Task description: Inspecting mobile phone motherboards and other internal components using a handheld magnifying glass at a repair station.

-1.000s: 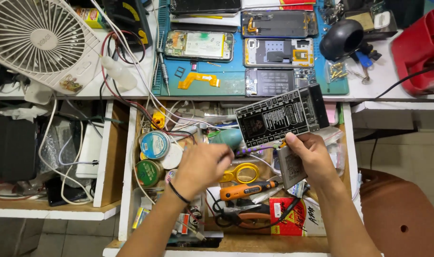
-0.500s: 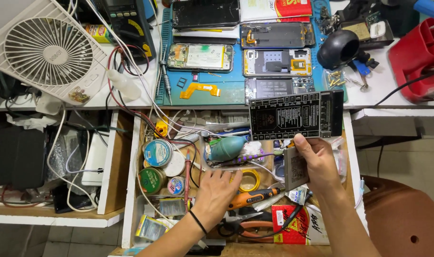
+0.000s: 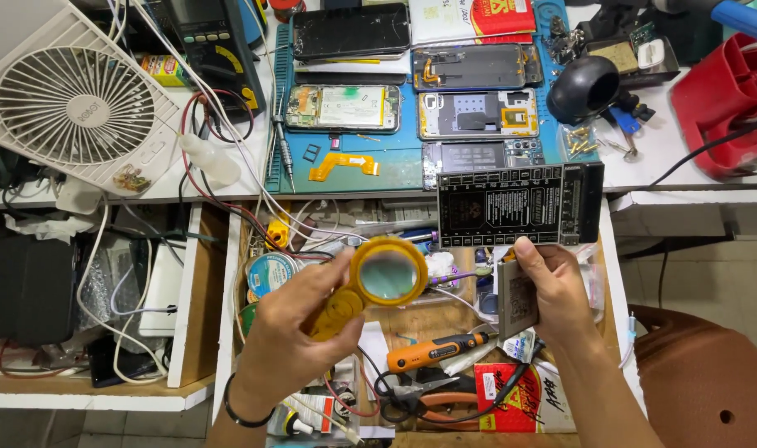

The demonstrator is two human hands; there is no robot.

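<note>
Workbench with a white top, seen from above, with an open drawer below its front edge; all places here are given relative to that drawer. White desk fan lies on the bench beyond the drawer's left corner. Blue work mat sits on the bench just beyond the drawer's far edge and carries several opened phones and a loose orange flex strip. Black circuit board with rows of connectors stands over the drawer's far right part, overlapping the bench edge; the right hand is closed on a small grey plate over the drawer's right side, and whether this hand also grips the board cannot be told. Left hand, over the drawer's left half, is closed around the handle of a yellow magnifier, whose round lens sits above the drawer's middle. Orange screwdriver lies in the drawer's near middle, with orange-handled pliers just nearer the viewer. Round solder tin rests in the drawer's far left part.
</note>
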